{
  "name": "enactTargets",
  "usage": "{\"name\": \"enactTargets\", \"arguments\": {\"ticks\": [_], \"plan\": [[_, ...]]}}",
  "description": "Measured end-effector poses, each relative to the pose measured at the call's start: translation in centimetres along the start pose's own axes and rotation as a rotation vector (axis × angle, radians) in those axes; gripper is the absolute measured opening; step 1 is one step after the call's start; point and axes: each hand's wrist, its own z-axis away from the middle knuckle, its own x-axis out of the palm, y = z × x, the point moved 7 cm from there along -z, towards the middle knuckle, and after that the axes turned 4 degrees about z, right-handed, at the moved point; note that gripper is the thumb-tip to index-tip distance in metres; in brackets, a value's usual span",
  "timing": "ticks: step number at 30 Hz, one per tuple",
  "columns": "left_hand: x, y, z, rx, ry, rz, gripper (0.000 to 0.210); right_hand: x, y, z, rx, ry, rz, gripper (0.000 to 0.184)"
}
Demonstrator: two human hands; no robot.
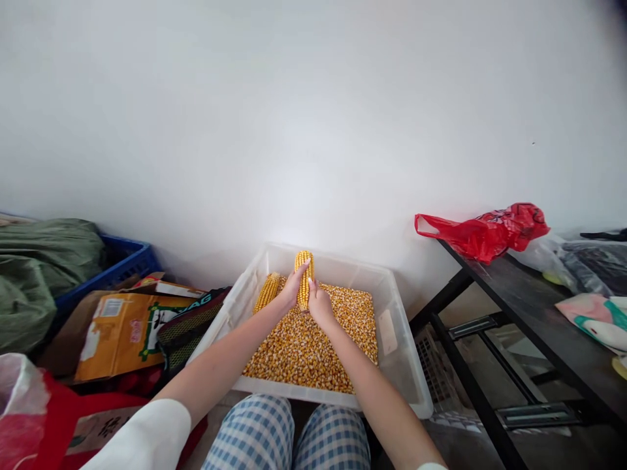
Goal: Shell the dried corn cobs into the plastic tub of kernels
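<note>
An ear of dried yellow corn (304,261) is held upright over the bin, its kernels in tight rows. My left hand (292,286) wraps round its left side, thumb lying across the front. From the right, my right hand (319,303) grips the lower part, with the thumb pressed against the kernels. Beneath both hands, loose corn kernels (318,356) fill the bottom of a translucent plastic bin (406,352). A second corn cob (267,292) lies inside at the bin's back left. The fingers behind the held ear are mostly hidden.
To the right stands a black folding table (529,307) bearing a red plastic bag (490,232) and other bags. A cardboard box (127,333), a mesh bag (189,333) and a blue crate (127,261) crowd the left. The white wall (313,130) rises right behind the bin.
</note>
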Motion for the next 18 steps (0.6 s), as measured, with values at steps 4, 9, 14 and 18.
{"name": "enactTargets", "arguments": {"ticks": [4,9,14,18], "plan": [[0.09,-0.05,0.03,-0.035,-0.025,0.004,0.039,0.15,0.57,-0.22,0.051,-0.037,-0.114,0.063],[0.46,0.28,0.10,-0.008,-0.030,-0.030,0.042,0.04,0.45,-0.27,0.079,-0.072,-0.204,0.061],[0.79,0.24,0.33,-0.012,-0.030,-0.060,0.043,-0.53,0.24,-0.03,0.047,0.010,-0.153,0.060],[0.88,-0.10,0.29,-0.092,-0.059,-0.033,0.048,-0.54,0.78,-0.24,0.085,0.027,-0.142,0.068]]}}
